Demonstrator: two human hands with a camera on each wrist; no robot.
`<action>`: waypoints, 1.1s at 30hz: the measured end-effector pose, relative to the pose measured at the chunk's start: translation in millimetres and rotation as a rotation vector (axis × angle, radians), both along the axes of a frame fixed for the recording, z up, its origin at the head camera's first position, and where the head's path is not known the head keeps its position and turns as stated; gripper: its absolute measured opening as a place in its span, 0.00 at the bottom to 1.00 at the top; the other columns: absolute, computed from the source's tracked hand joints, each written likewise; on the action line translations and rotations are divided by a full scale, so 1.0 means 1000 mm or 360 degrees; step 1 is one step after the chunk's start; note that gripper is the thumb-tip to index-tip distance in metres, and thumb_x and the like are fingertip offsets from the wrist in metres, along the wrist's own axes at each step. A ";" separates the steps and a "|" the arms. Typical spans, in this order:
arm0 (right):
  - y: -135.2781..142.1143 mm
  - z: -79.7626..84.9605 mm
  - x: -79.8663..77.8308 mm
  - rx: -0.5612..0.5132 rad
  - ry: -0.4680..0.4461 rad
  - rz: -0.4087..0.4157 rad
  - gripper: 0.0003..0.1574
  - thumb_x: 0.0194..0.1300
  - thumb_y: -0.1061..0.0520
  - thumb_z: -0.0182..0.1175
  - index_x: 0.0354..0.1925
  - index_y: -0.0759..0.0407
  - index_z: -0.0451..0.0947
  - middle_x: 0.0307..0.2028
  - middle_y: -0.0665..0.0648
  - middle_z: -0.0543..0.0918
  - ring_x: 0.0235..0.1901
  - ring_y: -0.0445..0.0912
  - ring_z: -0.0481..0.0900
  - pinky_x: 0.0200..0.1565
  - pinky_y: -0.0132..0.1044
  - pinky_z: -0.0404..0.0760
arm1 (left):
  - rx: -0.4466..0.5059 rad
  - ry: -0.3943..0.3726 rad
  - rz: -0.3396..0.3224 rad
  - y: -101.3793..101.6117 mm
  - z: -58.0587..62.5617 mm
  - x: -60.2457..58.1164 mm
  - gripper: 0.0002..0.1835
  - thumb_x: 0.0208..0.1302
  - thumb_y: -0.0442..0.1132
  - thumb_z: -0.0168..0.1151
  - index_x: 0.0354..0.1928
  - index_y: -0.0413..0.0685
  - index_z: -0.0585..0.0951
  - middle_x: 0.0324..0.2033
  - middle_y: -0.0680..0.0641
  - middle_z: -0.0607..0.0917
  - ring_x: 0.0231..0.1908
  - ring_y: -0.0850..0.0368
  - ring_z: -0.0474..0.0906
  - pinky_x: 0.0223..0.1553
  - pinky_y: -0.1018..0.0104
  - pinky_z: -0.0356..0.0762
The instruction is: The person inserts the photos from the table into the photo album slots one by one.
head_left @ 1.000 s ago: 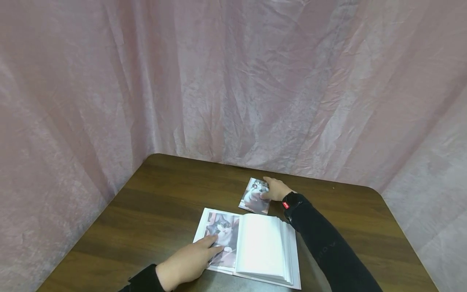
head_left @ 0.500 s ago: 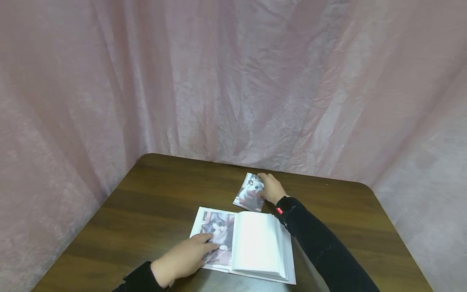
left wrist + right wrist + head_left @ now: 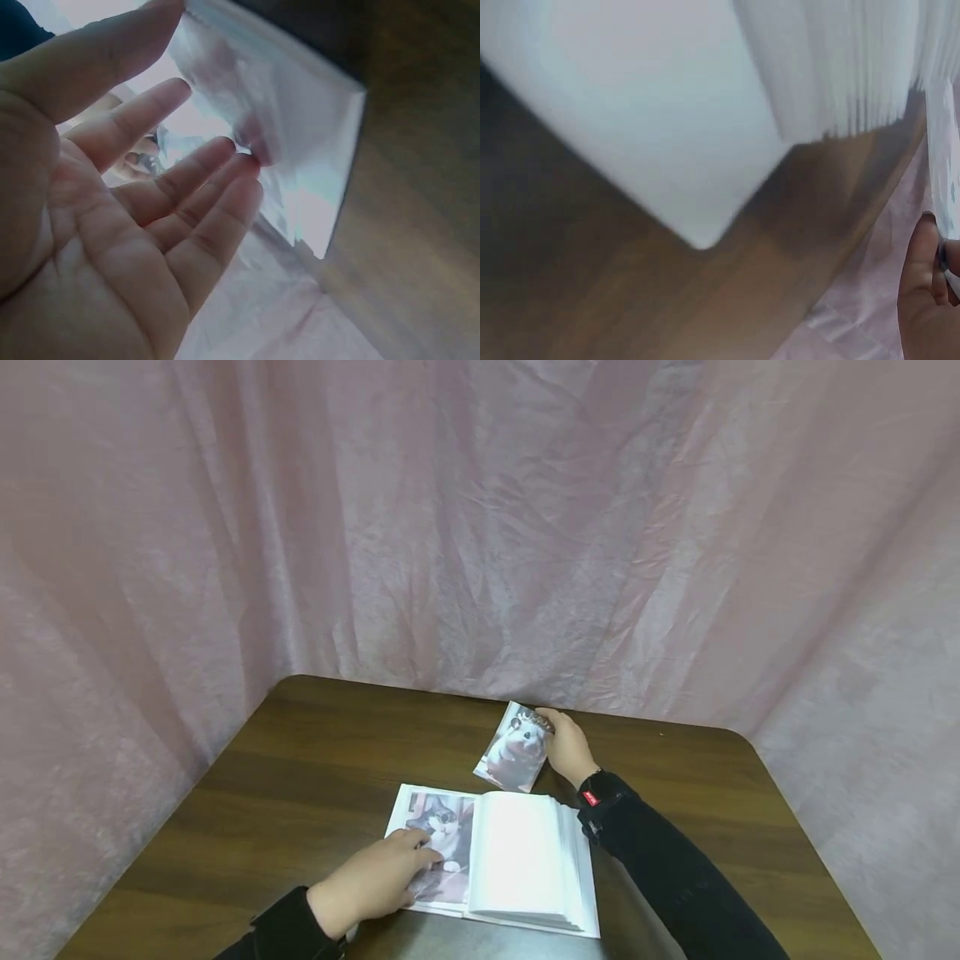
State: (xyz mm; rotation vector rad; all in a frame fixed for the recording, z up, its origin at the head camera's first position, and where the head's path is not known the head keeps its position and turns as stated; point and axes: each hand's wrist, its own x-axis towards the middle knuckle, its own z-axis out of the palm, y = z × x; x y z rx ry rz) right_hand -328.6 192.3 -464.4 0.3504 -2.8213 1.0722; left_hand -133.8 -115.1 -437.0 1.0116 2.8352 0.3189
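Observation:
An open photo album [image 3: 519, 860] lies at the near side of the table, a cat photo [image 3: 442, 831] in the sleeve of its left page. My left hand [image 3: 378, 877] rests over that page's lower left part; the left wrist view shows its fingers [image 3: 202, 169] loosely extended, touching the clear sleeve. Just beyond the album, my right hand [image 3: 570, 747] pinches a photo [image 3: 513, 750] of a white, hamster-like animal by its right edge. In the right wrist view, the thumb and finger [image 3: 919, 262] grip this photo, seen nearly edge-on.
The brown wooden table [image 3: 322, 760] reaches back to a pink draped curtain [image 3: 450, 527]. A thick stack of album pages [image 3: 840, 75] stands up over the white back cover [image 3: 682, 187] in the right wrist view.
The right hand's grip has shifted on the animal photo's right edge, and the photo has tipped up and moved slightly away from me. The left hand stays on the album page.

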 end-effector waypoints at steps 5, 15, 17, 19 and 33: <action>0.007 0.001 0.004 -0.0067 0.0000 -0.0074 0.31 0.69 0.72 0.54 0.68 0.60 0.70 0.62 0.67 0.76 0.44 0.55 0.81 0.43 0.43 0.79 | -0.0007 0.0061 -0.0021 0.006 0.000 -0.003 0.25 0.52 0.42 0.78 0.53 0.47 0.84 0.48 0.47 0.82 0.49 0.53 0.78 0.52 0.57 0.80; 0.019 0.014 0.011 -0.0224 -0.0077 -0.0108 0.32 0.70 0.71 0.52 0.70 0.58 0.68 0.51 0.64 0.78 0.20 0.41 0.67 0.23 0.30 0.69 | -0.0043 -0.0002 -0.0099 0.035 0.001 -0.003 0.35 0.63 0.56 0.69 0.68 0.48 0.75 0.61 0.42 0.79 0.61 0.50 0.76 0.61 0.54 0.75; 0.021 0.015 0.012 -0.0228 -0.0077 -0.0122 0.32 0.71 0.70 0.52 0.70 0.57 0.68 0.47 0.63 0.78 0.19 0.41 0.66 0.22 0.30 0.68 | -0.0030 -0.0005 -0.0146 0.043 0.000 -0.003 0.36 0.63 0.58 0.68 0.69 0.49 0.74 0.64 0.42 0.76 0.63 0.50 0.74 0.62 0.55 0.73; 0.023 0.016 0.013 -0.0239 -0.0078 -0.0135 0.32 0.71 0.70 0.52 0.70 0.56 0.68 0.42 0.62 0.78 0.19 0.42 0.67 0.22 0.30 0.68 | -0.0022 0.0028 -0.0209 0.051 -0.001 -0.004 0.37 0.63 0.59 0.66 0.70 0.49 0.73 0.66 0.42 0.74 0.65 0.50 0.72 0.63 0.56 0.72; 0.034 0.023 0.019 -0.0354 -0.0041 -0.0215 0.32 0.70 0.70 0.53 0.69 0.56 0.70 0.36 0.61 0.77 0.26 0.45 0.74 0.24 0.31 0.74 | -0.0068 0.0139 -0.0387 0.077 -0.008 -0.008 0.35 0.66 0.61 0.62 0.71 0.56 0.72 0.71 0.42 0.68 0.70 0.49 0.65 0.65 0.57 0.70</action>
